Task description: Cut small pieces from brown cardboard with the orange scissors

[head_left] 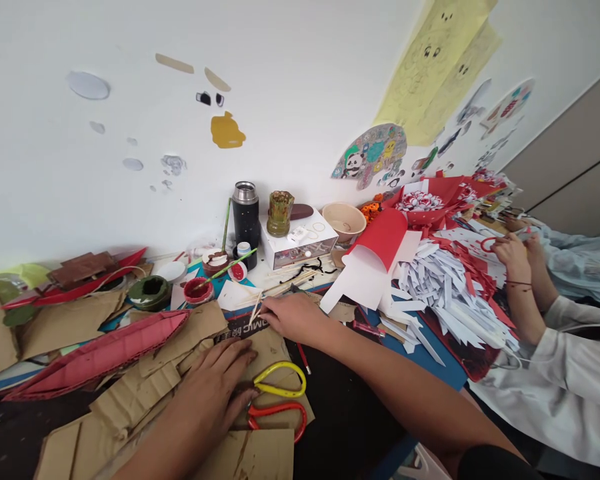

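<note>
My left hand (213,383) lies flat with fingers stretched over pieces of brown cardboard (135,393). Its thumb reaches the scissors (280,381), which have one yellow and one orange handle loop and rest on cardboard. Farther forward, my right hand (295,319) is closed in a pinch at thin pale wooden sticks (255,309); the fingertips are partly hidden. More sticks (300,270) lie behind it on the table. A red pencil-like stick (303,359) is below my right wrist.
Left stand a pink cardboard boat shape (105,353) and open paint pots (199,291). A black flask (246,217), white box (300,243) and beige bowl (344,221) line the wall. Paper strips (440,290) pile up right, near a co-worker's hands (515,257) holding red-handled scissors.
</note>
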Motion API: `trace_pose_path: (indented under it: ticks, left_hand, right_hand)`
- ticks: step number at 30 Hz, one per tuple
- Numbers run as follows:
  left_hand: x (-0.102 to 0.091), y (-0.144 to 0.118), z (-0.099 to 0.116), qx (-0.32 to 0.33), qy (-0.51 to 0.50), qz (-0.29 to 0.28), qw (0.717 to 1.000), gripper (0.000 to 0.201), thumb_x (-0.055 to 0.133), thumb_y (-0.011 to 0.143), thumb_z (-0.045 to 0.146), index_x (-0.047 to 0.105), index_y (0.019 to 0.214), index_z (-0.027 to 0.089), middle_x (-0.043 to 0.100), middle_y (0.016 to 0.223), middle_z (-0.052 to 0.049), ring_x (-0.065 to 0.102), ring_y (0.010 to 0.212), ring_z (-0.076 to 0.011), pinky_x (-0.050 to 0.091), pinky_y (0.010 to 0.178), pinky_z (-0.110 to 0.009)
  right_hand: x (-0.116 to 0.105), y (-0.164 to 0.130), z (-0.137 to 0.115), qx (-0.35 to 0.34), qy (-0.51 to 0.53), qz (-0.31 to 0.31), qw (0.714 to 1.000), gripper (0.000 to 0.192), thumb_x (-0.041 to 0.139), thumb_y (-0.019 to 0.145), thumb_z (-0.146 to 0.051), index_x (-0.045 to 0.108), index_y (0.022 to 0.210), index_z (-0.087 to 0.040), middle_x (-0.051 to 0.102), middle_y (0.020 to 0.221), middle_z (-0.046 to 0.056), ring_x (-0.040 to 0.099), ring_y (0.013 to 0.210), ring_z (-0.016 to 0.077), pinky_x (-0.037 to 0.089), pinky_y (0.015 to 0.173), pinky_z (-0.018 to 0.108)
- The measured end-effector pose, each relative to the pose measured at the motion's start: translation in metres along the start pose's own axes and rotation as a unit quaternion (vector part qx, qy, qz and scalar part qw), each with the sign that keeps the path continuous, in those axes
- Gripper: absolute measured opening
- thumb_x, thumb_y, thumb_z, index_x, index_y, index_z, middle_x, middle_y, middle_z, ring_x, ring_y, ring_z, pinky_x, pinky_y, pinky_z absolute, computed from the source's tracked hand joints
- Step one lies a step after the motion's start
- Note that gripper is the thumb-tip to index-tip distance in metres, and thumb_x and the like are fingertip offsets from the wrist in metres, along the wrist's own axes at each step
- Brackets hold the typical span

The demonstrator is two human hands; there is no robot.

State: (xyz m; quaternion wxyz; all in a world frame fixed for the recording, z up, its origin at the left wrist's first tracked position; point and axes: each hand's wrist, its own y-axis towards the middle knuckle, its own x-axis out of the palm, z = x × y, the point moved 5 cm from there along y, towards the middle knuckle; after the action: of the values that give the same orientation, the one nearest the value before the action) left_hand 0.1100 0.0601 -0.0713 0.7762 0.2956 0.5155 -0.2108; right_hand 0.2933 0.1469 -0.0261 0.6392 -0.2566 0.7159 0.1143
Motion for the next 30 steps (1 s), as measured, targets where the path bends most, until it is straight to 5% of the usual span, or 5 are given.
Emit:
trace_pose_path:
  ticks: [11, 21, 30]
  left_hand:
    - [0.002, 0.000, -0.001, -0.004, 0.002, -0.007, 1.000, 0.044, 0.073, 0.096, 0.030, 0.072, 0.140, 0.028, 0.075, 0.145, -0.010, 0.069, 0.134, -0.0354, 0.055, 0.113, -0.051]
    - [-0.010, 0.008, 0.001, 0.017, 0.027, -0.110, 0.993, 0.054, 0.074, 0.090, 0.020, 0.071, 0.144, 0.028, 0.069, 0.155, -0.012, 0.064, 0.142, -0.0360, 0.053, 0.116, -0.052]
    - [0.001, 0.035, -0.013, -0.006, 0.011, -0.067, 0.998, 0.053, 0.071, 0.090, 0.021, 0.070, 0.143, 0.024, 0.072, 0.150, -0.014, 0.063, 0.144, -0.0355, 0.051, 0.121, -0.052]
  right_hand:
    - [0.000, 0.009, -0.001, -0.002, -0.022, -0.003, 1.000, 0.031, 0.050, 0.116, -0.039, 0.072, 0.128, -0.021, 0.085, 0.111, 0.013, 0.081, 0.100, 0.0293, 0.053, 0.082, 0.034]
    - [0.000, 0.016, -0.003, -0.018, -0.023, -0.025, 0.999, 0.032, 0.049, 0.116, -0.037, 0.070, 0.133, -0.022, 0.084, 0.109, 0.014, 0.080, 0.100, 0.0300, 0.055, 0.083, 0.036]
    - [0.002, 0.016, 0.002, -0.009, 0.016, -0.011, 1.000, 0.029, 0.052, 0.114, -0.036, 0.072, 0.129, -0.020, 0.084, 0.109, 0.014, 0.079, 0.102, 0.0308, 0.052, 0.085, 0.037]
